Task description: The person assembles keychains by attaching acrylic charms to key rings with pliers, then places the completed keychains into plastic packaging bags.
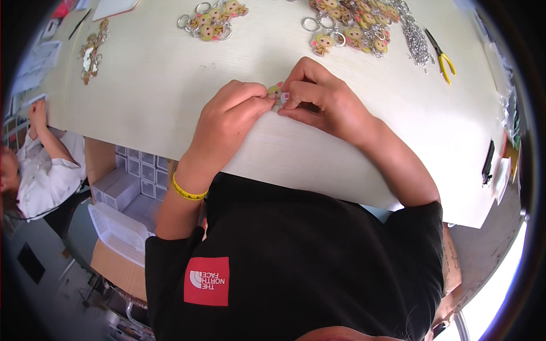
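Over the near part of the pale table, my left hand and my right hand meet fingertip to fingertip. Between them they pinch a small yellow-green figure charm with a bit of metal ring beside it. Most of the charm is hidden by my fingers. A yellow band sits on my left wrist. Several finished figure keychains with rings lie farther back at the centre, and a larger heap of figure keychains lies to the right.
A pile of metal chains and yellow-handled pliers lie at the far right. Another cluster of charms lies at the left. A black tool rests near the right edge. Boxes and a white tray sit below left, where a person in white sits.
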The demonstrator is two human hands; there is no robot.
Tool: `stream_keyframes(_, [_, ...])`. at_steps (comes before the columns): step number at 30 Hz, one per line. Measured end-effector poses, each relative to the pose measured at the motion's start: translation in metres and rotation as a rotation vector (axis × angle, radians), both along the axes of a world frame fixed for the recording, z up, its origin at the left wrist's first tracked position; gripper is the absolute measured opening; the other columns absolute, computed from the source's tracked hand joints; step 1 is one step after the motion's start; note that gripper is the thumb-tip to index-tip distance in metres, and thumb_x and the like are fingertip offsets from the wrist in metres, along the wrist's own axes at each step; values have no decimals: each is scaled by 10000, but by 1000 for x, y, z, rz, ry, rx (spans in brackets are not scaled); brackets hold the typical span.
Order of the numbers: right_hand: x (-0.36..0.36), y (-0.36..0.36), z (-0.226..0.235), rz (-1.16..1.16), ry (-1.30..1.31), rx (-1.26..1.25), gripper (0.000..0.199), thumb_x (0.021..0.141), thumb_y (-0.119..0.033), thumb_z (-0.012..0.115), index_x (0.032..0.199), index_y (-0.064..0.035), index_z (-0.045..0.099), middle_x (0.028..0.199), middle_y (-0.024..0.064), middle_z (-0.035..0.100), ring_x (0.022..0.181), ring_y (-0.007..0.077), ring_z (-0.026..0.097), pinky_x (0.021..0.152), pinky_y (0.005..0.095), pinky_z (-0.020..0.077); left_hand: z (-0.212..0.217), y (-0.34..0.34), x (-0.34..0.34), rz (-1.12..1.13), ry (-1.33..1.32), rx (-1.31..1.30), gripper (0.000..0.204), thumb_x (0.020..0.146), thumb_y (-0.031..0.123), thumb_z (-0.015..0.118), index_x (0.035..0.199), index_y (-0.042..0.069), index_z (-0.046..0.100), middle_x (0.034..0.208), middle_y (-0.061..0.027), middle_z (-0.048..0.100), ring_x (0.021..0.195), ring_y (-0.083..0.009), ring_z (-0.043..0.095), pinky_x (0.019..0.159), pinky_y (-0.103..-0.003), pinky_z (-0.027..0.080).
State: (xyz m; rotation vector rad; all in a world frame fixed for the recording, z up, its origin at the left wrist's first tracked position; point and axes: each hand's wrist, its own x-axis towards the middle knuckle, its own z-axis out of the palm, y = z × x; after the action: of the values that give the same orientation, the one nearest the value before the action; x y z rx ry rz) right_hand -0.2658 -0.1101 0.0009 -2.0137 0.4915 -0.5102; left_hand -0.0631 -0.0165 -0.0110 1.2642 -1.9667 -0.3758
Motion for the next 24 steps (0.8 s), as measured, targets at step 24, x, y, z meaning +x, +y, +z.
stream_keyframes(24, [-2,-3,-4,34,-33,43,140,812,76,724,829,2,606,969,60,523,844,137,591,641,260,476,3,1,-3,57,5,29,133,776,-29,729,872,0,642,906,-54,615,789,-232,594,672,-353,489])
